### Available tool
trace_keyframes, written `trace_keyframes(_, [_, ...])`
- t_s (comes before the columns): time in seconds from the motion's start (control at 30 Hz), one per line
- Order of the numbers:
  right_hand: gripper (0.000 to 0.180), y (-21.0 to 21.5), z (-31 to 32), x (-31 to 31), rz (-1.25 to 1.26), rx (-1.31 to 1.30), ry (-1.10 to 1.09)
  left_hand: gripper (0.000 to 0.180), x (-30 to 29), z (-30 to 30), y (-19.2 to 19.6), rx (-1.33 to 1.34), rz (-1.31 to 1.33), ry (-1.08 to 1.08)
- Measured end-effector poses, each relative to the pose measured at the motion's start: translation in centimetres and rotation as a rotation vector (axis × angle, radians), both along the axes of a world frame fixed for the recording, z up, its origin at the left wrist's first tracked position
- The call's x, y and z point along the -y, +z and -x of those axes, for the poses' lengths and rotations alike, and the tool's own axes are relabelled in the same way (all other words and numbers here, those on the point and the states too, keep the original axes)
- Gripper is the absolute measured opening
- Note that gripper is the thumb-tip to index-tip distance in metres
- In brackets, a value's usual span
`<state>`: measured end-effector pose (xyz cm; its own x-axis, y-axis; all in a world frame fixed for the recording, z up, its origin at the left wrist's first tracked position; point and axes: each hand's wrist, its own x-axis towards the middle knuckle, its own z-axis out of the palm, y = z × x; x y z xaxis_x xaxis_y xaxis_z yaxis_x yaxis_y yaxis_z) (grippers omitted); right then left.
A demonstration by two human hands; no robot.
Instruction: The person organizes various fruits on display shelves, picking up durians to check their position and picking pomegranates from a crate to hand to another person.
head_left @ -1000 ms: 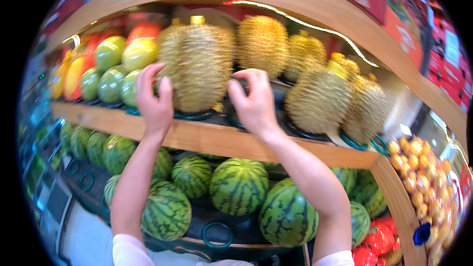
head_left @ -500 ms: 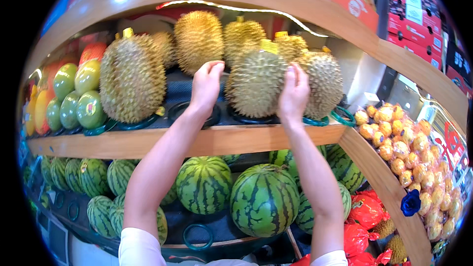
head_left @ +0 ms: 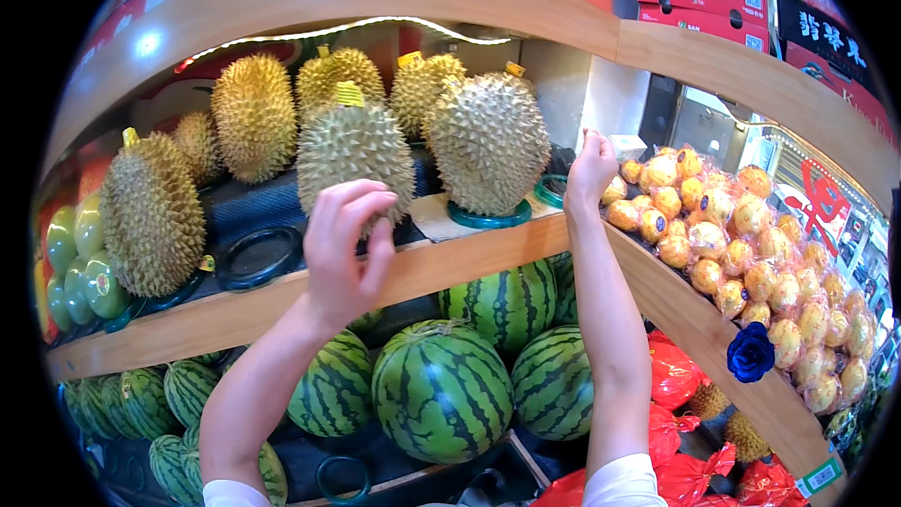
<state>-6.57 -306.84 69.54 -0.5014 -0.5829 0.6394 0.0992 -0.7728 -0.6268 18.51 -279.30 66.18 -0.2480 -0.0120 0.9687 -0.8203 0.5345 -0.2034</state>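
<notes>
My left hand (head_left: 345,244) is in front of the lower part of a spiky green-brown durian (head_left: 349,145) with a yellow tag on its stem. Its fingers are curled but apart, with nothing visible between them; touching cannot be told. My right hand (head_left: 593,171) is raised to the right of a paler durian (head_left: 493,143), apart from it. Its fingers are closed together, and what they may hold is hidden. That paler durian sits on a dark green ring (head_left: 489,215) at the shelf's edge. A larger durian (head_left: 155,216) stands to the left.
More durians (head_left: 251,117) stand behind. A vacant black ring (head_left: 259,259) lies on the shelf. Watermelons (head_left: 443,394) fill the level below the wooden shelf edge (head_left: 460,268). Wrapped yellow fruit (head_left: 741,235), a blue rose (head_left: 750,353) and red bags (head_left: 671,376) are at right.
The view has turned to the right. My right hand has left the durian's side and moved right, its fingers closed. My left hand has lowered in front of that durian, fingers curled.
</notes>
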Motion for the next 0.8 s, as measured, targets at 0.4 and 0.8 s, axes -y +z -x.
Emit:
trace_keyframes(0.4, [0.051,1.6,-1.5,5.8,-0.191,-0.202,0.518,0.044,14.5,8.9,2.8,-0.627,-0.105,-0.01])
trace_keyframes(0.8, [0.041,5.4,-5.5,8.7,-0.287,-0.337,0.572,0.054,20.9,9.4,3.4,-0.931,-0.013,-0.017])
